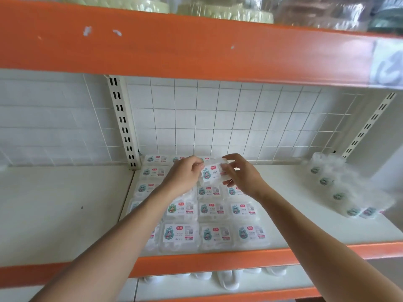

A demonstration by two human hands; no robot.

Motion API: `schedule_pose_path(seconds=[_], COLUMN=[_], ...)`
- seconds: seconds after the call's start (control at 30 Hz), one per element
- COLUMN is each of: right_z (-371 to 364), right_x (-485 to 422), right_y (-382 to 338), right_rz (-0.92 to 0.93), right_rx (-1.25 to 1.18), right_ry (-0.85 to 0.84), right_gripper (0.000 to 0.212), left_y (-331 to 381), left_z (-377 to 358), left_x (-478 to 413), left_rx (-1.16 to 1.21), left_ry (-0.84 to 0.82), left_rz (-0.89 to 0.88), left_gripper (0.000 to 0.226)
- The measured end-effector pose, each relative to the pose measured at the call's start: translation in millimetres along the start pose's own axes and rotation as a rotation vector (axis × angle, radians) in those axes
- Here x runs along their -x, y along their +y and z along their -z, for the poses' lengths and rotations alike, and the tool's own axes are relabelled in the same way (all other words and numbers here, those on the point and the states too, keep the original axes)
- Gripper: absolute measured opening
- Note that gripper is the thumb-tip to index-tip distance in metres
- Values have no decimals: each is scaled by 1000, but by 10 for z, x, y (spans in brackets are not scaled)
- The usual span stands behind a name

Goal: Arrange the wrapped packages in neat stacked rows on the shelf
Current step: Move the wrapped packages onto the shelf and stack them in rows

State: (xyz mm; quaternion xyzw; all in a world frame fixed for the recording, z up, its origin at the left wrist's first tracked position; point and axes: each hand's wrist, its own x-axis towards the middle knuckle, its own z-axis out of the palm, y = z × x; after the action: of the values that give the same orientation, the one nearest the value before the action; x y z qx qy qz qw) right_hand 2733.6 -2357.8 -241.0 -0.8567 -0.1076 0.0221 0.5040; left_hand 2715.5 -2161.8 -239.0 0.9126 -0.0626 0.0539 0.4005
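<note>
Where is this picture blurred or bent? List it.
Head view: the clear bag of packages at right is smeared by blur; the orange shelf beam bows from wide-angle distortion; the held package, left hand and right hand look fairly sharp; lighting is soft, no hard shadows.

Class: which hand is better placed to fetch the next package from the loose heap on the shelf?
Right, probably. The right hand is on the side of the heap; the left hand would have to cross over. Both now hold one package.
</note>
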Motion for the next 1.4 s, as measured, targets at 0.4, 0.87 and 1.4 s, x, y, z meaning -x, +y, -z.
schedule_pose_path(seconds=[0.4, 0.87, 1.4], right_z=[61, -91, -241], right_x=[-83, -237, -337], right_y=[180, 226, 290], right_rz=[109, 312, 267], right_rx=[218, 731, 853], right_ry=[-29, -100, -145], right_gripper=[39, 54, 49], left_y=[122, -12, -160], left_z=[-132, -1, -106], left_x=[30, 37, -13], left_rx=[-177, -366, -512], left_ry=[-88, -85, -284], left_rz=[-58, -27, 22], left_gripper=[67, 68, 39])
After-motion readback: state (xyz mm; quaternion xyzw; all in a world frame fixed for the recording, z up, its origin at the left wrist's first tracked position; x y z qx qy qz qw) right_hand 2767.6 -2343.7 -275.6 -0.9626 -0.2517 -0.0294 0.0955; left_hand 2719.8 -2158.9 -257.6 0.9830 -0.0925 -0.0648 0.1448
